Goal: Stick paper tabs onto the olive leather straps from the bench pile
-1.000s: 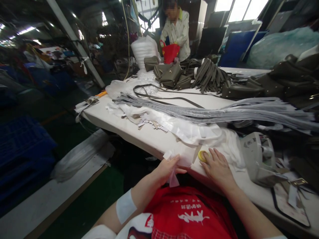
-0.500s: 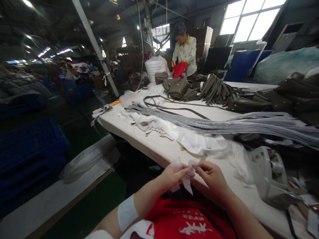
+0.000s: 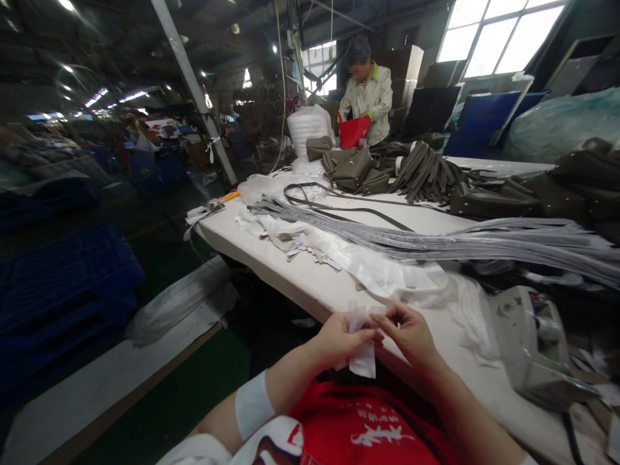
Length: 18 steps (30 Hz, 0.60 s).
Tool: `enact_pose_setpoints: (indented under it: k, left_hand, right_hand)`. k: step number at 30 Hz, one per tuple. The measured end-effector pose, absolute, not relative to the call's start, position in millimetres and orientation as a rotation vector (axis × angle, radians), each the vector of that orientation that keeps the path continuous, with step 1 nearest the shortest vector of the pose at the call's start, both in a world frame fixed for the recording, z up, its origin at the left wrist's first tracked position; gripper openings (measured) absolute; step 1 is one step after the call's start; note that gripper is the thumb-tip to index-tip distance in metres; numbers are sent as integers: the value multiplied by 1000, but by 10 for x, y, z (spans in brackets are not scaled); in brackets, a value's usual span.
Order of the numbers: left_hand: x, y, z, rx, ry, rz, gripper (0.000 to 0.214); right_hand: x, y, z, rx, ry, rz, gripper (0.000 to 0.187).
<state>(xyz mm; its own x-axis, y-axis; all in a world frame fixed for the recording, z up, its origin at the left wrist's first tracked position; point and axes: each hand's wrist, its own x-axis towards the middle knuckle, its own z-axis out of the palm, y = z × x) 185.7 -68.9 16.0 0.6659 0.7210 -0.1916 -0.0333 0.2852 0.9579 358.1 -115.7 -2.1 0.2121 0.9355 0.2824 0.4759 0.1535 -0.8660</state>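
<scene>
Thin white translucent tissue-like strips (image 3: 362, 361) hang between my two hands, just over the table's near edge. My left hand (image 3: 341, 339) is closed around them, with the loose end drooping below the fingers. At the strips' upper right edge, my right hand (image 3: 407, 329) pinches with thumb and forefinger. Whether the material is paper or thin film I cannot make out. Beyond my hands, more white sheeting (image 3: 387, 274) lies on the white table (image 3: 271, 271), with several small cut tags (image 3: 314, 253) on it.
A long bundle of grey wrapped straps (image 3: 436, 244) crosses the table. Dark olive bags (image 3: 353, 169) and straps pile up behind it. A tape dispenser (image 3: 527, 342) stands at right. Across the table a co-worker (image 3: 372, 97) handles a red bag (image 3: 353, 132). Blue pallets (image 3: 68, 290) stand left.
The white strips have opened out from a crumpled bunch to a flatter hanging piece. My right hand has moved slightly up. The whole view has shifted a little.
</scene>
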Motion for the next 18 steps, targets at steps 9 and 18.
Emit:
enact_pose_setpoints:
  k: [9,18]
  left_hand:
    - [1863,-594,21,885,908,832,48]
    - [1879,-577,-48,1015,931,895,54]
  right_hand:
    - [3427,-1325,57,-1230,-2002,276,39]
    - [3344,-1140,-55,-1247,-1706,384,30]
